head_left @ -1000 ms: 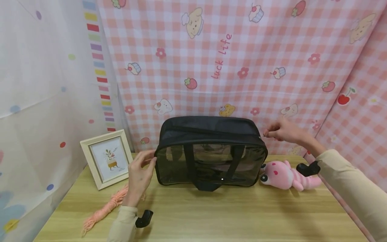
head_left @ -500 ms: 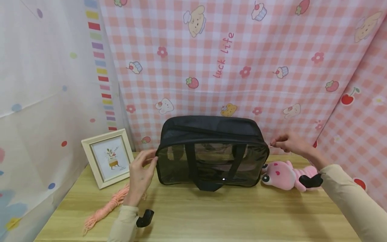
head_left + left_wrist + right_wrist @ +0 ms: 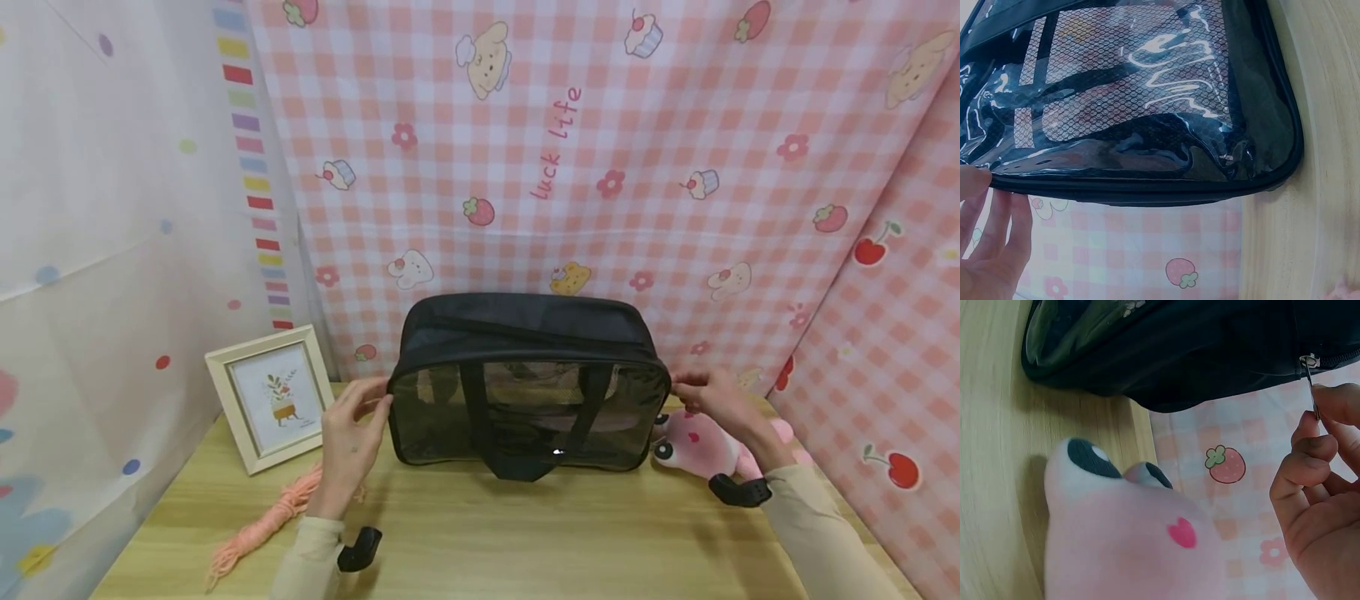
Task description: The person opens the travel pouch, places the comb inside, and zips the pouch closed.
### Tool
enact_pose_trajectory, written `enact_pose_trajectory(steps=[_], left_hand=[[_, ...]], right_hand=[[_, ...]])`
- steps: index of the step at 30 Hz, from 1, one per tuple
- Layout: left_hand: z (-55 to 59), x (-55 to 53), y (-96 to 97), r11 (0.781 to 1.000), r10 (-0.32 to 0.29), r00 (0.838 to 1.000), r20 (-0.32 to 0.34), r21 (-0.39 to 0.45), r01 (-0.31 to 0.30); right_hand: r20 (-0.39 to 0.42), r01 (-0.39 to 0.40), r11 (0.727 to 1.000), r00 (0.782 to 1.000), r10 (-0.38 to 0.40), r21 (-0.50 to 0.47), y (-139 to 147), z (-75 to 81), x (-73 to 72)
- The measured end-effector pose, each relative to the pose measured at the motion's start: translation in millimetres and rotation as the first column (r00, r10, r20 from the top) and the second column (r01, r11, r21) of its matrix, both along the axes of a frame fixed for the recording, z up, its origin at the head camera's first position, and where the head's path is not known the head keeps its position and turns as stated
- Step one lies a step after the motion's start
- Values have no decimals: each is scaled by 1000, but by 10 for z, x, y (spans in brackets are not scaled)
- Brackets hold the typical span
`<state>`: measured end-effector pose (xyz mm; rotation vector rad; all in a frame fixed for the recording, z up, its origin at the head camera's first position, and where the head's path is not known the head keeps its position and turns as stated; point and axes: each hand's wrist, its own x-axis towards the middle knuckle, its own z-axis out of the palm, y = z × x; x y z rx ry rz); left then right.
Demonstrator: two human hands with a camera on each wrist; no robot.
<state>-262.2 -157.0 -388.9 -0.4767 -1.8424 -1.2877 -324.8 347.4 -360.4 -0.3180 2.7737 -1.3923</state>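
A black bag (image 3: pixel 517 333) with a see-through front panel and dark handles stands upright on the wooden table. Its left edge is pinched between the thumb and fingers of my left hand (image 3: pixel 348 442), as the left wrist view also shows. At the bag's right end, my right hand (image 3: pixel 723 408) pinches a metal zipper pull (image 3: pixel 1313 400) between thumb and fingertip. In the right wrist view the zip teeth run beside the slider. Close below that hand lies a pink plush toy (image 3: pixel 697 446) with dark eyes, partly covered by my forearm in the head view.
A cream picture frame (image 3: pixel 270 400) stands at the left rear of the table (image 3: pixel 525 533). A skein of peach yarn (image 3: pixel 258 529) lies in front of it, partly behind my left wrist. A checked pink cloth (image 3: pixel 585 225) hangs right behind the bag.
My right hand has moved down along the bag's right end with the zipper pull, closer over the plush toy. The left hand keeps its hold on the left edge.
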Motion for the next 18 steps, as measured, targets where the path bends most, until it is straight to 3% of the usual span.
enact_pose_trajectory(steps=[6, 12, 14, 16, 18], left_hand=[[7, 9, -26, 1000, 17, 1000, -1, -5, -17], [-26, 12, -3, 1000, 2, 1000, -11, 0, -2], [-31, 11, 7, 1000, -3, 1000, -7, 4, 3], [-29, 11, 15, 1000, -2, 1000, -10, 6, 2], [-29, 9, 18, 1000, -4, 1000, -16, 11, 4]], right_hand=[[-15, 48, 985, 999, -51, -167, -95, -139, 30], [-24, 169, 925, 982, -189, -340, -214, -363, 193], [-18, 230, 887, 966, -259, -401, -268, -421, 241], [-1, 279, 832, 948, -319, -480, -331, -465, 276], [45, 309, 743, 935, -352, -594, -394, -501, 305]])
